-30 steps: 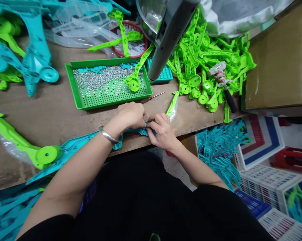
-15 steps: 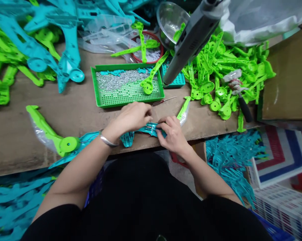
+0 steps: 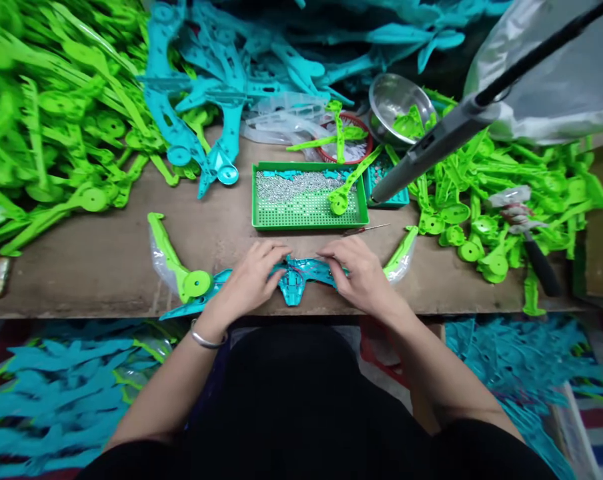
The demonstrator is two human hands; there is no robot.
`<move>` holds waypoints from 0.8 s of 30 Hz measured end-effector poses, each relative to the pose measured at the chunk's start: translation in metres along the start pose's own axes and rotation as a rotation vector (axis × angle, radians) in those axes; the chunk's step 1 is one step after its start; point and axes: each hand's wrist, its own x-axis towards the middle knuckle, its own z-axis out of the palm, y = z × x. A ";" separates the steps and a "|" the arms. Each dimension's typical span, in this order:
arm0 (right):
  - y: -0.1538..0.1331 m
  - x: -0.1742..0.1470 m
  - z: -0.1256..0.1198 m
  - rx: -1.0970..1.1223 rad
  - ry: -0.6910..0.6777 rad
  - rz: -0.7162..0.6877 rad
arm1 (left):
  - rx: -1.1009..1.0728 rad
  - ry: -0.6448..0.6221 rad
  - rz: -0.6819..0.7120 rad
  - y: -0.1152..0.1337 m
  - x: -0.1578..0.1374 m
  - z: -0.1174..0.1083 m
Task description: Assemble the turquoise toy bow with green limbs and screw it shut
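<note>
A blue plastic shell [image 3: 292, 288] with thin red wires inside lies along the near part of the bench. My left hand [image 3: 251, 279] is closed on the shell left of its centre, thumb and fingers gripping the edge. On the other side of the centre, my right hand [image 3: 360, 272] is closed on it, fingertips near the wires. A bright green arm piece [image 3: 195, 284] with a round disc and clear plastic wrap joins the shell's left end. Another wrapped green piece [image 3: 402, 255] is at the right end, its joint hidden behind my hand.
Beyond my hands stands a green perforated tray [image 3: 309, 225] holding small metal screws [image 3: 286, 188]. A thin screwdriver [image 3: 376, 228] lies before it. A grey pole [image 3: 421, 157] slants over the bench. Green parts [image 3: 46, 133] heap up at left. A wrapped-head hammer [image 3: 536, 260] rests on the right-hand pile.
My left hand has come down from above the shell onto its left part. My right hand has shifted along the right part, baring the shell's centre and wires. The view has turned left.
</note>
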 end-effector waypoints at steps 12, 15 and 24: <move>0.017 -0.019 -0.015 -0.015 -0.058 0.112 | 0.338 0.306 -0.497 -0.050 0.069 -0.123; 0.013 -0.025 -0.023 -0.030 -0.065 0.099 | 0.284 0.376 -0.744 -0.088 0.109 -0.166; 0.051 -0.043 -0.075 -0.163 0.003 0.280 | 0.039 0.408 -0.880 -0.122 0.167 -0.193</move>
